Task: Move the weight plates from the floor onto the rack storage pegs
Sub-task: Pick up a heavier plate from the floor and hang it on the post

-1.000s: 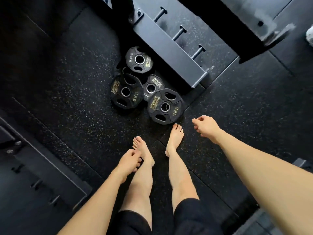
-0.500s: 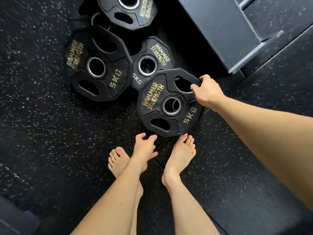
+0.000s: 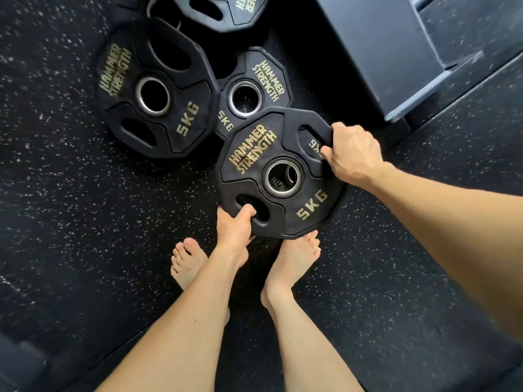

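Several black 5 kg weight plates with gold lettering lie on the speckled rubber floor. The nearest plate (image 3: 254, 154) is gripped by both hands. My right hand (image 3: 352, 154) is closed around its upper-right grip slot. My left hand (image 3: 235, 226) holds its lower-left slot, thumb through the hole. Another plate shows through its centre hole, directly beneath it. A second plate (image 3: 181, 120) lies to the left, a third plate (image 3: 266, 77) sits partly under the held one, and a fourth plate (image 3: 223, 9) is cut off at the top edge.
The rack's dark steel base beam (image 3: 376, 49) runs along the upper right, close to the plates. My bare left foot (image 3: 186, 261) and right foot (image 3: 294, 258) stand just below the held plate. Another dark frame piece (image 3: 17, 363) sits at the lower left corner.
I have bent lower toward the plates. My right hand has closed on the nearest plate's upper slot, and my left hand has risen from near my foot to grip its lower slot.
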Motion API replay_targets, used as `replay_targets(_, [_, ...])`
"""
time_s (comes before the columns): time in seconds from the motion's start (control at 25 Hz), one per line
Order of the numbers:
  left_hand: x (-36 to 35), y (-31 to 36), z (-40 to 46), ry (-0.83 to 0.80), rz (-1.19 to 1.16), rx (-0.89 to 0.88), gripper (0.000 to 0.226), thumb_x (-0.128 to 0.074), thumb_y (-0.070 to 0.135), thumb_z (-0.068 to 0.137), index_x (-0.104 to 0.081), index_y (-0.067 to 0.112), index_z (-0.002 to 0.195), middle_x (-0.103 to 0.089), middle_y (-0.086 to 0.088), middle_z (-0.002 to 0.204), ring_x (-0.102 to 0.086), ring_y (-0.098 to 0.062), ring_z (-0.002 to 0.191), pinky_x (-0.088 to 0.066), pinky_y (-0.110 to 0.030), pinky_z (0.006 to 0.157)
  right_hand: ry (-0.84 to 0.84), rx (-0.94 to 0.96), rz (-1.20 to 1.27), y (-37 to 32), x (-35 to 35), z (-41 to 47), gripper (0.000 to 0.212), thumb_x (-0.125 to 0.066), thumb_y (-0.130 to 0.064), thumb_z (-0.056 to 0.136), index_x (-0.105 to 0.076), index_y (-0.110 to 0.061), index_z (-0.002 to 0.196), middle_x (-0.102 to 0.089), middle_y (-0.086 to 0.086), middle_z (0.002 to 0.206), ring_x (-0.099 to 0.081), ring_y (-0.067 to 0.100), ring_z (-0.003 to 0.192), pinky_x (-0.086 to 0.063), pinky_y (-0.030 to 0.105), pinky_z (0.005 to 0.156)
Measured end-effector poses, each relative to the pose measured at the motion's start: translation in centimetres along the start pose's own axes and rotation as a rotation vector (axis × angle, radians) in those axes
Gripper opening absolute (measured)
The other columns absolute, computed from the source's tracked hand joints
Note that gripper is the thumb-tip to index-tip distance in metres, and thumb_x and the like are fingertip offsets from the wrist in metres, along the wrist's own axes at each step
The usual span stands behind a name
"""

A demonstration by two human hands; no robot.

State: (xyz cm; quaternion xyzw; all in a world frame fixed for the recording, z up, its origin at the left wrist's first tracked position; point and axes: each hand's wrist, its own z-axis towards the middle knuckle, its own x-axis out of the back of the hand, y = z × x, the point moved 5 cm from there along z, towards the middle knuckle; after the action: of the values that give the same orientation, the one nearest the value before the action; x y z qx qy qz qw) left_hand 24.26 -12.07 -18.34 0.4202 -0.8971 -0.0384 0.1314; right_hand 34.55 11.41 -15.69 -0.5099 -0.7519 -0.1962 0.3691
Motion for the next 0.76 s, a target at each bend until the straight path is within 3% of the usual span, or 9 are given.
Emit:
replay_targets(0.12, [2.8,2.4,-4.5,0.028,0.066,-0.110,0.065,-0.061,0.011,0.083,-0.037,0.023,0.141,-0.061,0.004,0.108,-0.058,-0.022,0.110,-0.045,-0.048,0.104,-0.042,-0.068,0.153,0.1,2.5,-4.7,0.033,-0.054,-0.030,0.095,-0.051,-0.001,0.112,-0.061,0.025,0.117,-0.056,0.046,0.108,-0.044,0.044,0.086])
replay_targets(0.2, [5.2,4.7,-8.5,0.054,0.104,-0.187,0.063,-0.059,0.013,0.084,-0.038,0.023,0.143,-0.057,0.011,0.104,-0.055,-0.023,0.111,-0.042,-0.049,0.107,-0.071,-0.103,0.295,-0.5,4.6,-8.5,0.035,-0.055,-0.031,0.094,-0.051,-0.002,0.114,-0.061,0.023,0.119,-0.056,0.042,0.110,-0.043,0.043,0.088])
replay_targets(0.32, [8.7,7.9,-15.1,-0.015,0.128,-0.282,0.036,-0.060,0.019,0.074,-0.058,0.039,0.104,-0.067,-0.002,0.107,-0.064,-0.030,0.103,-0.052,-0.051,0.094,-0.078,-0.167,0.542,-2.1,9.0,-14.8,0.032,-0.058,-0.026,0.091,-0.051,-0.007,0.114,-0.061,0.011,0.114,-0.055,0.031,0.102,-0.040,0.035,0.079])
replay_targets(0.4, [11.6,10.1,-21.4,-0.046,0.125,-0.354,0.028,-0.060,0.017,0.073,-0.058,0.038,0.091,-0.068,-0.005,0.095,-0.065,-0.027,0.087,-0.056,-0.042,0.077,-0.070,-0.191,0.704,-3.5,13.2,-20.0,0.027,-0.060,-0.024,0.088,-0.050,-0.014,0.111,-0.060,0.003,0.107,-0.055,0.024,0.096,-0.038,0.032,0.076])
replay_targets(0.6, [18.0,15.6,-39.9,-0.165,0.048,-0.611,0.010,-0.062,0.018,0.087,-0.057,0.020,0.096,-0.058,-0.002,0.077,-0.053,-0.014,0.064,-0.047,-0.032,0.063,-0.006,-0.195,0.963,-7.5,25.3,-34.2,0.027,-0.061,-0.021,0.086,-0.052,-0.016,0.111,-0.058,-0.008,0.097,-0.055,0.009,0.086,-0.042,0.029,0.074])
replay_targets(0.72, [22.2,16.9,-49.4,-0.226,-0.030,-0.705,0.030,-0.061,0.035,0.092,-0.058,0.012,0.110,-0.058,0.004,0.080,-0.052,-0.010,0.070,-0.045,-0.028,0.068,0.066,-0.116,1.123,-9.8,31.9,-42.7,0.021,-0.060,-0.015,0.084,-0.053,-0.014,0.103,-0.060,-0.005,0.091,-0.055,0.006,0.077,-0.044,0.025,0.068])
replay_targets(0.76, [23.5,17.1,-52.5,-0.227,-0.050,-0.751,0.026,-0.059,0.038,0.094,-0.060,0.016,0.108,-0.060,0.007,0.082,-0.054,-0.008,0.072,-0.045,-0.027,0.069,0.087,-0.079,1.179,-10.5,34.1,-45.4,0.017,-0.060,-0.014,0.082,-0.054,-0.015,0.098,-0.062,-0.001,0.088,-0.055,0.010,0.075,-0.045,0.027,0.068])
